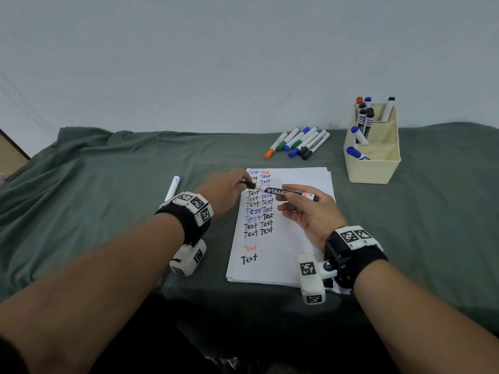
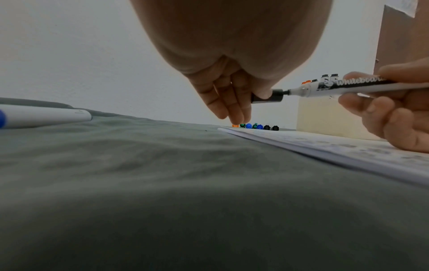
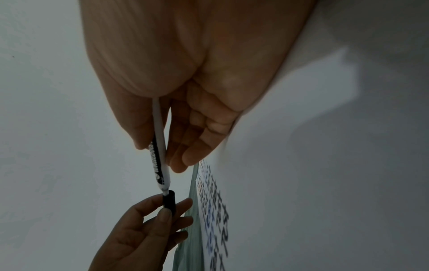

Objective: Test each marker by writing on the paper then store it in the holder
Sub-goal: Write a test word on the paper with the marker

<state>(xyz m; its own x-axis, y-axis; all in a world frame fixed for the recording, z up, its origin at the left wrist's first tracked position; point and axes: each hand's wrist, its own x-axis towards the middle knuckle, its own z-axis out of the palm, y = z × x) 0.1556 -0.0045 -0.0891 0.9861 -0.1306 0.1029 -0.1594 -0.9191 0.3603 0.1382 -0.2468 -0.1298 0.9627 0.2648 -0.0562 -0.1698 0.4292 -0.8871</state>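
My right hand (image 1: 302, 209) holds a black whiteboard marker (image 1: 290, 193) level above the paper (image 1: 297, 238), its tip pointing left. My left hand (image 1: 229, 190) pinches the black cap (image 1: 248, 184) right at that tip; in the left wrist view the cap (image 2: 267, 96) meets the nib of the marker (image 2: 348, 87). The right wrist view shows the marker (image 3: 159, 157) and the cap (image 3: 169, 201) end to end. The paper carries two columns of "Test" words. The cream holder (image 1: 374, 147) stands at the back right with several markers in it.
Several capped markers (image 1: 297, 143) lie in a row behind the paper. A blue-capped marker (image 1: 172, 188) rests on the green cloth (image 1: 108, 184) left of my left wrist. A pale wall rises behind the table.
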